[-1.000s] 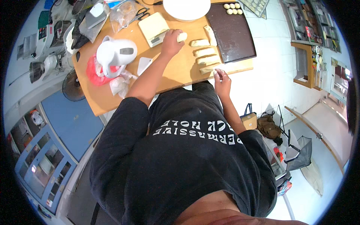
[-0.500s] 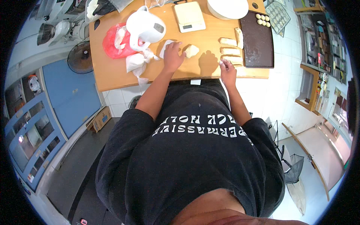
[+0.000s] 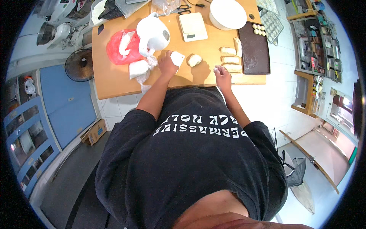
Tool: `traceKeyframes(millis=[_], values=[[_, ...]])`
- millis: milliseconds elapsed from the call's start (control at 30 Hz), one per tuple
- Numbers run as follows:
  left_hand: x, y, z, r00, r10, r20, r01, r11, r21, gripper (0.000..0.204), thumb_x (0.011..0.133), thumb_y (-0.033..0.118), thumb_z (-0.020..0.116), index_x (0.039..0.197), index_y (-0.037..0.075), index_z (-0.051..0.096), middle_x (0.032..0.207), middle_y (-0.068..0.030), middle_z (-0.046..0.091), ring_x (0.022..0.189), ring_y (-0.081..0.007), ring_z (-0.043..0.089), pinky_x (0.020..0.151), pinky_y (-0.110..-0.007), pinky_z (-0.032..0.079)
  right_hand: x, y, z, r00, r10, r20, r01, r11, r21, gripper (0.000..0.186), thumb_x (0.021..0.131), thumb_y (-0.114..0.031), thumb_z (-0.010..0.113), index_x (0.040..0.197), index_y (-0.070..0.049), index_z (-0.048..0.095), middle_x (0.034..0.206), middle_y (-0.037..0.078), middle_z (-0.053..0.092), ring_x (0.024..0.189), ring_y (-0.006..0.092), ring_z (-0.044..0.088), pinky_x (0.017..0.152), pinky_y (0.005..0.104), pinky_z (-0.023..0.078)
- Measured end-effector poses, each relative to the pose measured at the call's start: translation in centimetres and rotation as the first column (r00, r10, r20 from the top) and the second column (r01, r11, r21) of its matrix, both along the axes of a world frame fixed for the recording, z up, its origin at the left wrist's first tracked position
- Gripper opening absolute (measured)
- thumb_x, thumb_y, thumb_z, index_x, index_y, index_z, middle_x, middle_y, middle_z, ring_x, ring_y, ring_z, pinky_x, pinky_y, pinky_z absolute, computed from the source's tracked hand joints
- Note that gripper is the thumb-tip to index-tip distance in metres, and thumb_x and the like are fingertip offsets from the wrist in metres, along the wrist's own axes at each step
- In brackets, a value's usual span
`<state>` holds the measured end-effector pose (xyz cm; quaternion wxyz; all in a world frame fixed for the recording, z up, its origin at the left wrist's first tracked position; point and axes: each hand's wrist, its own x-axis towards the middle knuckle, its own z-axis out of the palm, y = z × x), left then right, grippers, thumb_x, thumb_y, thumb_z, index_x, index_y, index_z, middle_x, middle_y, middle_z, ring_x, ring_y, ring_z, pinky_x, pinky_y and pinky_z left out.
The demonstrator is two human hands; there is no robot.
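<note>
My left hand (image 3: 168,65) grips a flat white scraper (image 3: 177,58) on the wooden table, left of a lump of dough (image 3: 195,60). To the right, my right hand (image 3: 223,76) has its fingers curled, whitened at the tips; whether they hold anything is unclear. It is beside several dough logs (image 3: 230,60), one of them lying crosswise to the others along a dark tray (image 3: 254,57). Small pale balls (image 3: 259,29) sit at that tray's far end.
Behind the lump stand a scale (image 3: 193,26) and a white bowl (image 3: 227,13). On the left are a white kettle (image 3: 152,34), a red plastic bag (image 3: 116,49) and white bags (image 3: 138,70). Scissors (image 3: 181,9) lie at the back. A fan (image 3: 78,65) stands left of the table.
My left hand released the dough lump onto the table, moved left to the scraper and now grips it. My right hand remains near the logs with fingers curled. The view has shifted.
</note>
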<state>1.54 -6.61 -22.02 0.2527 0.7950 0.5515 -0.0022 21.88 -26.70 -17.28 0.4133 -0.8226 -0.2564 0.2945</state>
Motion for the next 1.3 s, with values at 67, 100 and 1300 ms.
traceKeyframes(millis=[67, 100, 1300], values=[[-1.4, 0.7, -3.1, 0.986, 0.076, 0.151, -0.067, 0.995, -0.068, 0.066, 0.079, 0.017, 0.077, 0.14, 0.009, 0.052, 0.125, -0.0171, 0.064, 0.115, -0.0359, 0.061, 0.096, -0.048, 0.05, -0.1, 0.3, 0.9, 0.999, -0.015, -0.041, 0.014, 1.0, -0.021, 0.03, 0.097, -0.018, 0.066, 0.117, 0.004, 0.069, 0.106, 0.016, 0.076, 0.099, 0.0189, 0.072, 0.091, 0.0317, 0.054], [-1.8, 1.0, -4.4, 0.948, 0.144, 0.283, -0.104, 0.983, -0.153, 0.056, 0.084, 0.016, 0.074, 0.136, 0.008, 0.055, 0.117, -0.0182, 0.069, 0.106, -0.0343, 0.067, 0.093, -0.046, 0.053, -0.1, 0.4, 1.3, 0.999, -0.008, -0.032, 0.007, 1.0, -0.016, 0.03, 0.097, -0.018, 0.066, 0.117, 0.004, 0.069, 0.106, 0.016, 0.076, 0.099, 0.0189, 0.072, 0.091, 0.0317, 0.054], [10.0, -0.4, -3.1, 0.654, -0.751, -0.094, 0.757, 0.648, 0.085, 0.025, 0.093, 0.027, 0.066, 0.105, 0.005, 0.064, 0.109, -0.0142, 0.066, 0.112, -0.0318, 0.064, 0.076, -0.044, 0.058, -0.3, -0.8, -2.5, 0.871, -0.3, -0.389, 0.234, 0.949, -0.21, 0.021, 0.098, -0.013, 0.061, 0.106, 0.006, 0.064, 0.09, 0.01, 0.07, 0.079, 0.0151, 0.063, 0.07, 0.0317, 0.049]])
